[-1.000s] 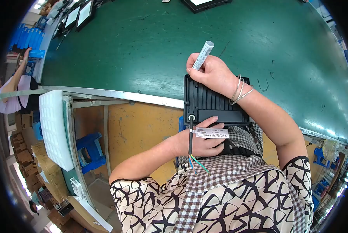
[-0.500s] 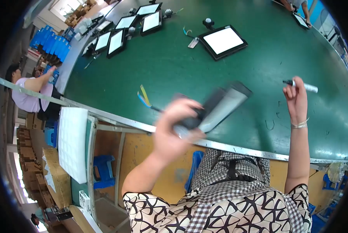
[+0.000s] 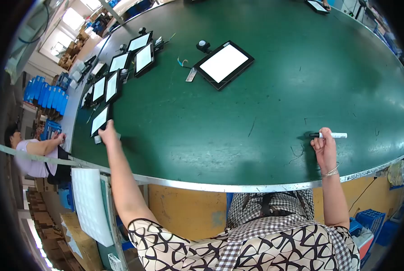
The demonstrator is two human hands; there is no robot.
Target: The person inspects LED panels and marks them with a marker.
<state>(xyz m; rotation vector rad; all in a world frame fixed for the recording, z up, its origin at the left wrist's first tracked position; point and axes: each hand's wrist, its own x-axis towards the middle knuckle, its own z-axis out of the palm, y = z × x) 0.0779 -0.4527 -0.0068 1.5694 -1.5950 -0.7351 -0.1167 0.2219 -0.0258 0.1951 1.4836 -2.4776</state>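
Holding the near edge of a flat lamp [image 3: 100, 120] at the left side of the counter [image 3: 202, 135], the left hand [image 3: 108, 132] could bump the next lamp [image 3: 112, 86] by pushing too far. The right hand [image 3: 324, 147] grips a marker [image 3: 337, 135].

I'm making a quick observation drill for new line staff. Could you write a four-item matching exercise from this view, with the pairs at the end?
Column one:
1. marker
2. tabletop
3. apron
4. left hand

Column two:
A. checked
B. touching a white-faced panel
C. held in the right hand
D. green

Right pairs: 1-C, 2-D, 3-A, 4-B
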